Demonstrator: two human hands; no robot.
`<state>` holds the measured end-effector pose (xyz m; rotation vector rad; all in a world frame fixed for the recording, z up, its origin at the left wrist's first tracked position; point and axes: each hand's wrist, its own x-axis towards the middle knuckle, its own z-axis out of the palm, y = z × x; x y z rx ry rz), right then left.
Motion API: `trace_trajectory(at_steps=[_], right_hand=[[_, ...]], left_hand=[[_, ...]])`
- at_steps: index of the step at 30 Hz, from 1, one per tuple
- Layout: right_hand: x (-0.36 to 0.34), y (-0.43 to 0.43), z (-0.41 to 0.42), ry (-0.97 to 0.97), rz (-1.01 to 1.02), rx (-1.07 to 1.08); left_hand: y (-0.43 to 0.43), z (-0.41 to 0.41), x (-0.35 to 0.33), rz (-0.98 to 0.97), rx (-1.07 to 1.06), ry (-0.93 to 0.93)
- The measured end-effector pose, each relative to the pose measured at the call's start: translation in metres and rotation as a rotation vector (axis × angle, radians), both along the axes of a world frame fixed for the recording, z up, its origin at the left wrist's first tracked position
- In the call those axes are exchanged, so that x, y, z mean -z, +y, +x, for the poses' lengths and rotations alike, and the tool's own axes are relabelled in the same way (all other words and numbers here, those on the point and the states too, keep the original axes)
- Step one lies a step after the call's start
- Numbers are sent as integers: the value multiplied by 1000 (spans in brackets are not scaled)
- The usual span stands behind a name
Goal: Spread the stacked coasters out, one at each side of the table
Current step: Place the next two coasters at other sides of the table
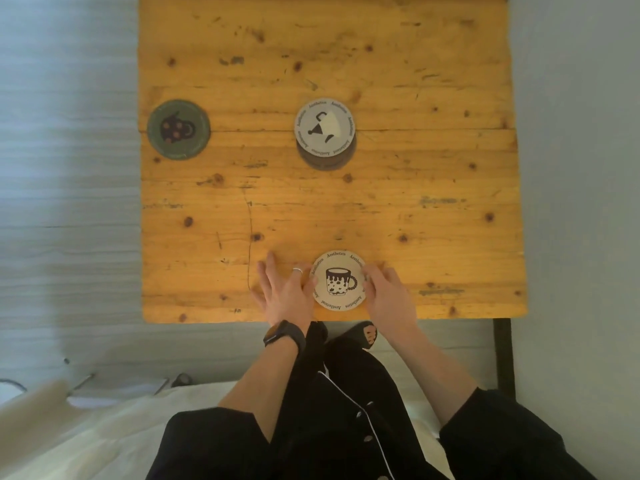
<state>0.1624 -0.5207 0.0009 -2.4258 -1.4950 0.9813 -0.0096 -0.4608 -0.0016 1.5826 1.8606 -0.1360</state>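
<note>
A cream coaster with a mug drawing lies flat near the front edge of the wooden table. My left hand rests on the table with fingers spread, touching the coaster's left rim. My right hand touches its right rim with the fingertips. A small stack of coasters, the top one grey with a black and cream cup, sits in the middle of the table. A dark green coaster lies at the left edge.
The table's right side and far half are bare wood. A black table leg shows under the front right corner. Grey floor surrounds the table, and a white cloth lies at lower left.
</note>
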Motion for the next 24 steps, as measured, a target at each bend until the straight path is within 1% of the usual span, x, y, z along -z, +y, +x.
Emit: trace_trajectory(at_steps=[2, 5, 7, 9, 11, 14, 19, 22, 24], right_hand=[[-3, 3, 2, 3, -26, -17], [-11, 20, 8, -40, -137, -89], [-20, 37, 13, -50, -238, -144], [-29, 57, 20, -48, -285, -169], [-36, 80, 28, -29, -254, -132], [-37, 124, 39, -2, -160, -46], [-14, 204, 47, 88, -11, 116], [1, 240, 44, 21, 17, 174], [8, 256, 42, -44, 40, 183]], left_hand=[[5, -2, -3, -24, 31, 13], [21, 0, -13, -71, 79, 34], [36, 3, -18, -84, 115, 12], [58, 6, -22, -101, 149, -37], [84, 9, -22, -77, 160, -69], [124, 16, -12, 9, 183, -93], [179, 25, 23, 225, 248, -34], [188, 21, 48, 264, 276, 32], [183, 18, 59, 331, 278, 58]])
